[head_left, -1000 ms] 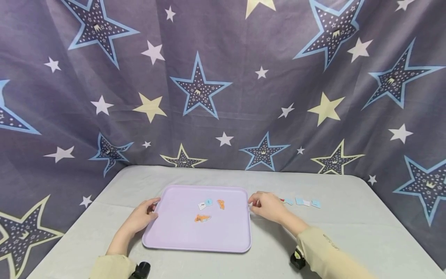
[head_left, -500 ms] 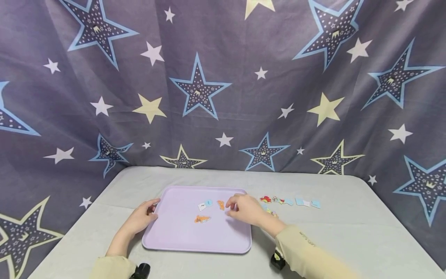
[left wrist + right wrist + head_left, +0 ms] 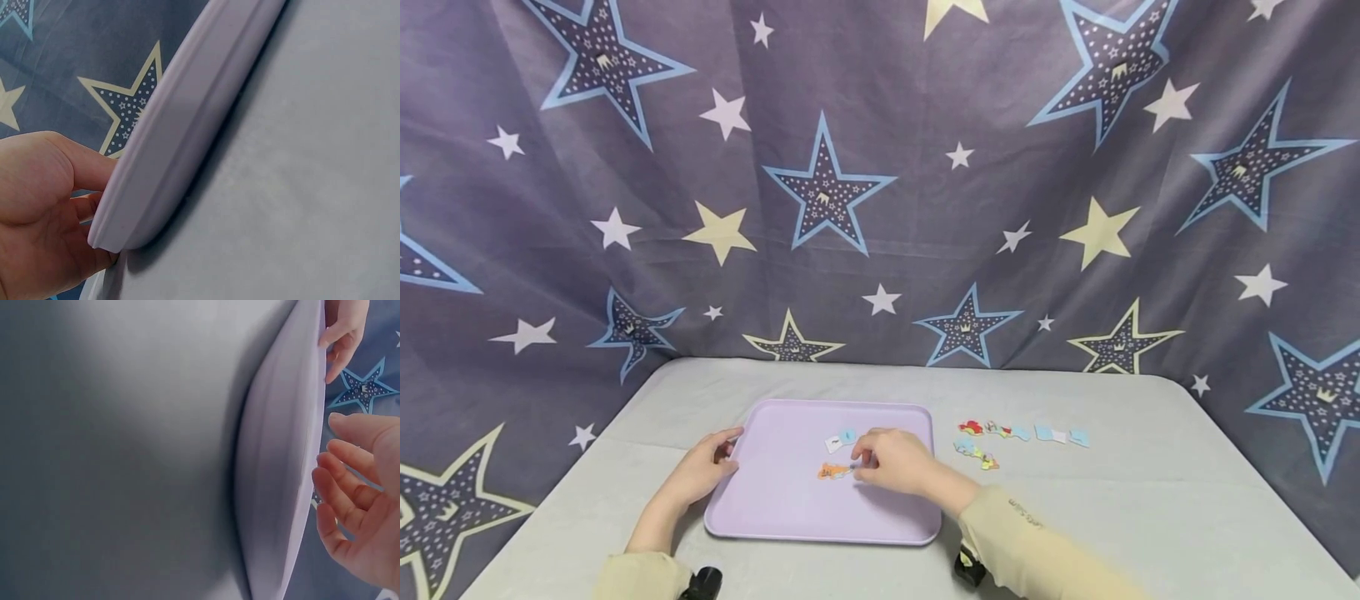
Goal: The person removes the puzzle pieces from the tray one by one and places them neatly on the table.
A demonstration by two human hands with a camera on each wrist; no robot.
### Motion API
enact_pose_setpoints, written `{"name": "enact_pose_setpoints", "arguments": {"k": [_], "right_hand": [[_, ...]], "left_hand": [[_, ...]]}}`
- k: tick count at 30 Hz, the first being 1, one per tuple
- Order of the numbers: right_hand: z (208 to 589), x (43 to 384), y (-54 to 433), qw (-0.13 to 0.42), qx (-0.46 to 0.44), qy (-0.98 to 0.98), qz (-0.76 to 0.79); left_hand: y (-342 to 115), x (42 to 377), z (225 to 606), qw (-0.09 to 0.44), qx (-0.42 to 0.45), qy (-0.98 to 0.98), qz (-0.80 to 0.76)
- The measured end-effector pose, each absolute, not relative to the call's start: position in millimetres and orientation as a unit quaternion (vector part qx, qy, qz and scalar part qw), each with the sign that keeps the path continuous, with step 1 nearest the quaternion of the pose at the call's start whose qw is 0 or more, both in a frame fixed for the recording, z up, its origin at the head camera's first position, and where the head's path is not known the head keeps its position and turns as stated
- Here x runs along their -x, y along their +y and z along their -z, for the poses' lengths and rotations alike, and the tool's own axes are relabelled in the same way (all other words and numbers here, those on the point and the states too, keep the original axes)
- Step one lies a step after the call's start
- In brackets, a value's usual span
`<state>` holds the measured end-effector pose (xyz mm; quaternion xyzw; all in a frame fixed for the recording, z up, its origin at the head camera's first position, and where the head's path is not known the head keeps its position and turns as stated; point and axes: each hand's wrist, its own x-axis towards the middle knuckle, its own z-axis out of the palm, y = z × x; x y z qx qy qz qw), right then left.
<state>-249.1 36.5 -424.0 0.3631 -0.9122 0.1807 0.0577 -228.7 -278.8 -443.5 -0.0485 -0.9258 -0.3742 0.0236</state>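
The orange piece [image 3: 832,472] lies on the tray [image 3: 790,510], just left of my right hand [image 3: 891,458], its long axis running roughly crosswise, its right end close by my fingertips. Those fingers bend loosely, thumb a little apart; whether anything sits between them I cannot tell. My left hand [image 3: 698,468] is farther off, resting loosely bent against the tray's left rim, no piece showing in it.
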Motion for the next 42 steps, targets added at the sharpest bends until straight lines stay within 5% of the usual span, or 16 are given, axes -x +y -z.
{"name": "enact_pose_setpoints", "arguments": {"k": [42], "right_hand": [[435.0,250.3,2.8,0.058,-0.333,-0.930,-0.145]], "left_hand": [[-279.8,230.7,446.1,0.026,0.049,-0.923,0.381]]}}
